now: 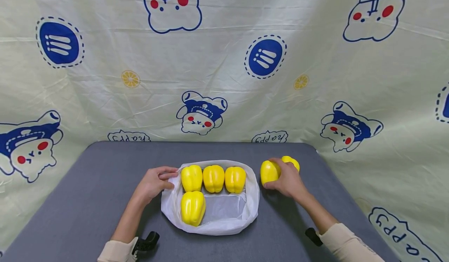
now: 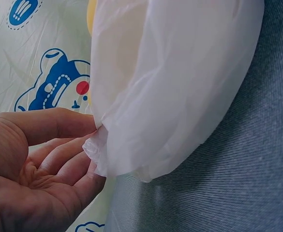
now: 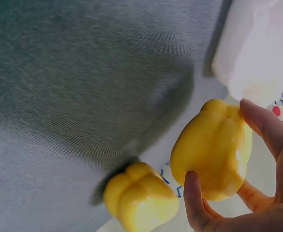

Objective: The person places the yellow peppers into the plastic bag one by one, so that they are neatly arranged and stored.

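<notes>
My left hand (image 1: pixel 155 183) pinches the edge of a white plastic bag (image 1: pixel 169 209) between thumb and fingers, at the bag's left side. Several yellow bell peppers (image 1: pixel 213 178) lie inside the bag's wide mouth: a row along the back and one at front left. To the right of the bag, my right hand (image 1: pixel 288 179) grips another yellow bell pepper (image 3: pixel 211 150). In the right wrist view, thumb and fingers curl round that pepper, and it appears raised off the table. Beside it one more yellow bell pepper (image 3: pixel 140 197) rests on the table, partly hidden by the hand in the head view.
A grey cloth-covered table (image 1: pixel 115 164) lies under everything. Behind and beside it hangs a pale sheet (image 1: pixel 224 71) printed with cartoon figures. The front right part of the bag's inside shows its bare bottom (image 1: pixel 224 208). Dark straps (image 1: pixel 147 241) sit on both wrists.
</notes>
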Demonstrator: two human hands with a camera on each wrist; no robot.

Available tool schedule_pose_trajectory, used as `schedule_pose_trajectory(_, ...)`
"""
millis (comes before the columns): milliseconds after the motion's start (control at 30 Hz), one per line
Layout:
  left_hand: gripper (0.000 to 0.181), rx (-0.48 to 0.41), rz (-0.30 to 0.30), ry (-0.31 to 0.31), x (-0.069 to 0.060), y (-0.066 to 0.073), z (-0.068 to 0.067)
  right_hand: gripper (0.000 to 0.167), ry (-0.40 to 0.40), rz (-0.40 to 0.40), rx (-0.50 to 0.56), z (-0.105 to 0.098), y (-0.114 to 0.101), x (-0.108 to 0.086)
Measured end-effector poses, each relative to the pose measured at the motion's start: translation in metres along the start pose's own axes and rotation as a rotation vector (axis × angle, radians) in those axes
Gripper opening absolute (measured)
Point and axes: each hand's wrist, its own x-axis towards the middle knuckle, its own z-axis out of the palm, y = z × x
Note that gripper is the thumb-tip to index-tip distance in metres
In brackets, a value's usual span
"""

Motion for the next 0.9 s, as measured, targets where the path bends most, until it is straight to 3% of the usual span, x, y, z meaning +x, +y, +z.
schedule_pose_trajectory(400,0.05,0.007,0.001,-0.004,-0.001,0.0,0.001,0.079,0.032,-0.004,0.03,-0.02,-0.022,-0.002)
schedule_pose_trajectory(900,0.05,0.002,0.008,-0.007,0.0,-0.001,0.001,0.083,-0.065,-0.026,0.078,-0.028,-0.063,-0.01)
